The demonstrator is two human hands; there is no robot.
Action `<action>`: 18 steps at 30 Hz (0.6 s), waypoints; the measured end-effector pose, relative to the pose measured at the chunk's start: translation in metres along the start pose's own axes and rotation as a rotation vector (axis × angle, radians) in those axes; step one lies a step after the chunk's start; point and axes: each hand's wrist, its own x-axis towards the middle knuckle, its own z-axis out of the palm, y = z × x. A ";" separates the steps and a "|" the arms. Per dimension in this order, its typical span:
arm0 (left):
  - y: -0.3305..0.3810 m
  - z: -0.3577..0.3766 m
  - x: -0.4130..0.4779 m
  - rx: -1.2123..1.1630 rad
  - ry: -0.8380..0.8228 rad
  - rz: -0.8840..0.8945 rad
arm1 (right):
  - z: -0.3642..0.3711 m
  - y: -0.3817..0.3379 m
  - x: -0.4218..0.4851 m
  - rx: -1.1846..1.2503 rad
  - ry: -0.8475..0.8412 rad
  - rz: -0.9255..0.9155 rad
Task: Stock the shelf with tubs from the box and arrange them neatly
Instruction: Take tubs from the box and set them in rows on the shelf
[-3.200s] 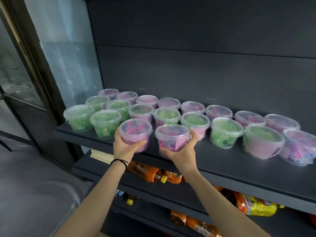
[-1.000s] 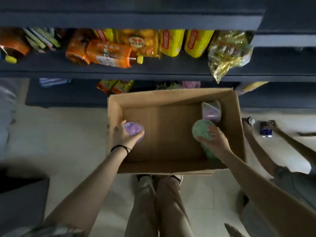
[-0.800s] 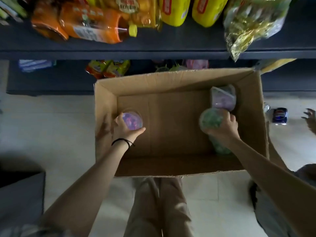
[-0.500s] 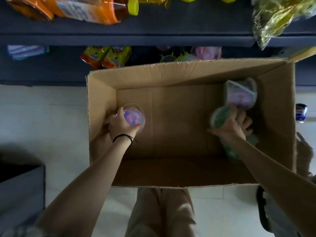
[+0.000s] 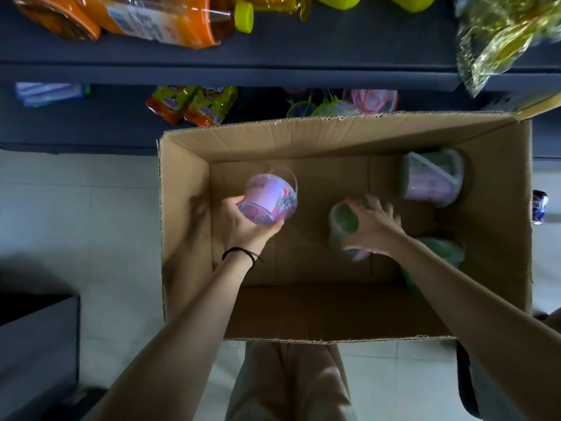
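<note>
L grip [image 5: 246, 227] clasps purple tub [image 5: 270, 199], R grip [image 5: 375, 227] splayed open on green tub [image 5: 341, 221]

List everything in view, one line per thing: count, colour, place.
cardboard box: one, brown, open on the tiled floor
purple tub: one, purple, held by the left hand at the box's left side
second purple tub: one, purple, on its side at the box's far right
green tub: one, green, mid-box under the right hand
second green tub: one, green, by the box's right wall
orange bottles: at least two, orange, upper shelf, left
gold bag: one, yellow-gold, upper shelf, right
snack packets: two, orange-yellow, lower shelf
can: one, blue, floor right of the box
left hand: one, grips the purple tub
right hand: one, fingers spread on the green tub
</note>
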 end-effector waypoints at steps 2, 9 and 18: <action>-0.001 -0.004 -0.008 0.052 0.013 -0.067 | -0.001 -0.006 0.004 0.025 0.116 -0.031; -0.022 -0.009 -0.017 0.136 -0.113 -0.194 | 0.019 -0.014 0.007 0.317 0.439 -0.018; -0.028 0.003 -0.006 0.052 0.051 -0.102 | 0.041 -0.011 0.007 0.785 0.420 0.142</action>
